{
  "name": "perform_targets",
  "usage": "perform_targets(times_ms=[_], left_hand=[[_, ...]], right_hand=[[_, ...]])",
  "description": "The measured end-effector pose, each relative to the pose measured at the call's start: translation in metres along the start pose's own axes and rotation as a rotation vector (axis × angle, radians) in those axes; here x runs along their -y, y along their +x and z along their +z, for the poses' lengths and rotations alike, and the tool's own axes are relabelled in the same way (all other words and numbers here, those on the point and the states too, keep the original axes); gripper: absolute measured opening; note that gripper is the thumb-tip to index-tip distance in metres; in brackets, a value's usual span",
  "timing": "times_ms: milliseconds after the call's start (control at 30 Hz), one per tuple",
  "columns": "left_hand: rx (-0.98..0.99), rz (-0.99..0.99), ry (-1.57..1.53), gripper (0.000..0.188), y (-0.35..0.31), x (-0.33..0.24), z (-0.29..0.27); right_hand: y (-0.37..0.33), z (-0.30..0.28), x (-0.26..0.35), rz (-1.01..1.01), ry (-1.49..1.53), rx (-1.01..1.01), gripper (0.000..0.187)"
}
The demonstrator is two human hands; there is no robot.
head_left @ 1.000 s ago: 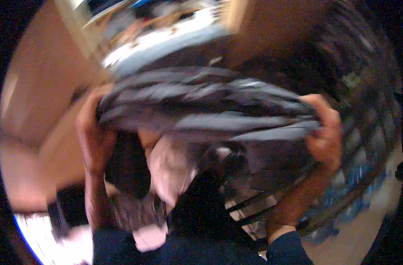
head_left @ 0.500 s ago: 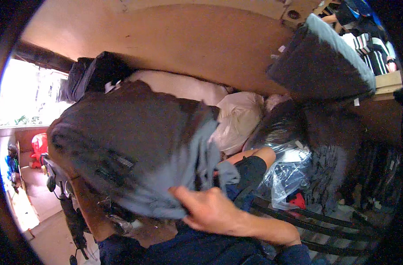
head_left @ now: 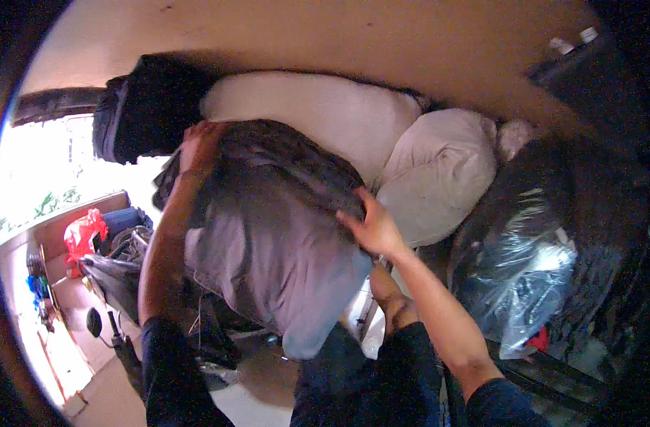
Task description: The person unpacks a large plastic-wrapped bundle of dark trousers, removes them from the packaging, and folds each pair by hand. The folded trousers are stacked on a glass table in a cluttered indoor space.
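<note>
Far left, a red bag [head_left: 86,231] sat above a round mirror [head_left: 93,322]; next, a black pile [head_left: 168,107]. The left hand [head_left: 202,141] was on the cloth's upper left edge, fingers mostly hidden, so I couldn't tell its grip. The grey cloth [head_left: 268,206] hung between both hands, in front of a long pale sack [head_left: 311,103]. The right hand [head_left: 373,229] lay on its right edge, thumb and fingers spread wide. Beyond: a rounder sack [head_left: 442,167], then clear plastic [head_left: 528,285].

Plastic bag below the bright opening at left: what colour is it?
Red; the plastic bag shows best in the head view.
</note>
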State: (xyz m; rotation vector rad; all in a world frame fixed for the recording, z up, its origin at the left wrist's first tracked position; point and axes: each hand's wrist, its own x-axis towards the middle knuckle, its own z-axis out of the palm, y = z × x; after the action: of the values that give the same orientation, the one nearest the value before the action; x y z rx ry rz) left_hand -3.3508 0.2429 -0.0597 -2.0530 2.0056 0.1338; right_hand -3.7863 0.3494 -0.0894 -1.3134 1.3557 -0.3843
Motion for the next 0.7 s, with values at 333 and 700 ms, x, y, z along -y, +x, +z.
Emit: perform_targets(times_ms=[333,700], left_hand=[[0.164,0.290,0.234,0.142,0.068,-0.060,0.234],[0.055,0.592,0.206,0.048,-0.003,0.020,0.204]], right_hand=[[0.137,0.132,-0.222,-0.144,-0.352,-0.359,0.085],[0.068,0.143,-0.191,-0.051,-0.347,0.073,0.069]])
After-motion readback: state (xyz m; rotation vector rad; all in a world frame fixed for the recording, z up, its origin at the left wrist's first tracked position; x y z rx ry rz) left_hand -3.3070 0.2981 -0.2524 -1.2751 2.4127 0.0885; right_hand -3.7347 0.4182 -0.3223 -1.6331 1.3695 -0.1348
